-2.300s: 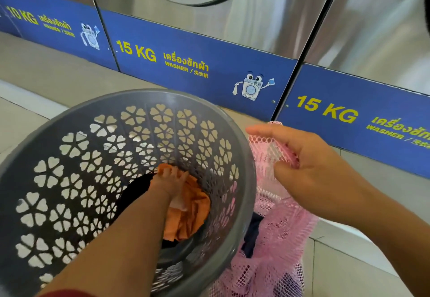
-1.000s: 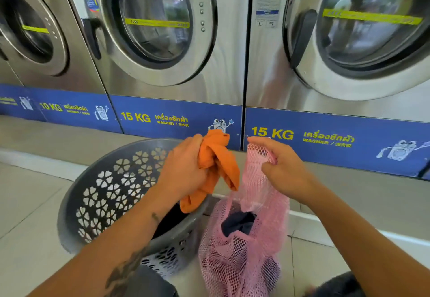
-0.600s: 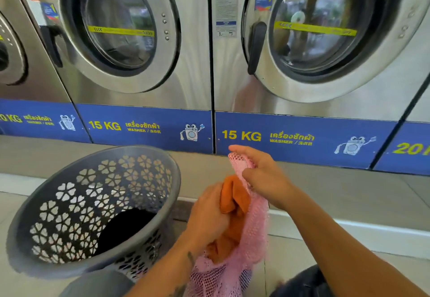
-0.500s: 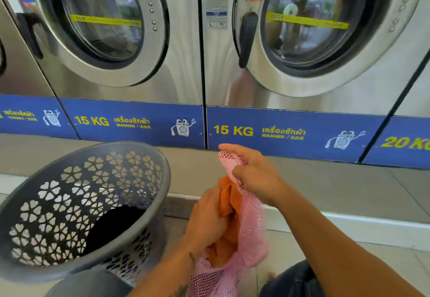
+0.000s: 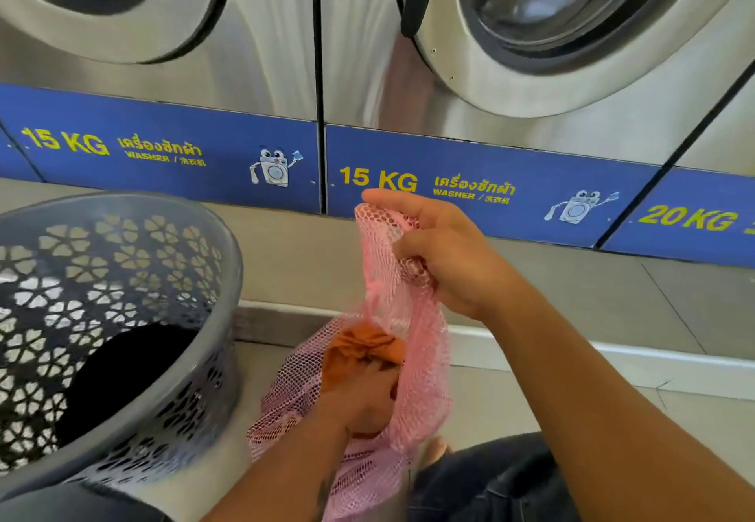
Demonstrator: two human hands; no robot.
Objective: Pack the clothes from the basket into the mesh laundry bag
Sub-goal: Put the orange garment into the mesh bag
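The orange garment (image 5: 359, 352) sits inside the pink mesh laundry bag (image 5: 412, 378), gripped by the left hand (image 5: 359, 403) sunk in its mouth, while the right hand (image 5: 445, 251) pinches the bag's rim up high, beside the grey basket (image 5: 222, 260) holding dark clothes (image 5: 122, 374).

Bright, even daylight fills the frame. Soft glare streaks the brushed steel washing-machine fronts (image 5: 278, 51) at the top. The wide lens bends the blue label strip (image 5: 163, 153). The lower left and bottom edge are softly blurred.
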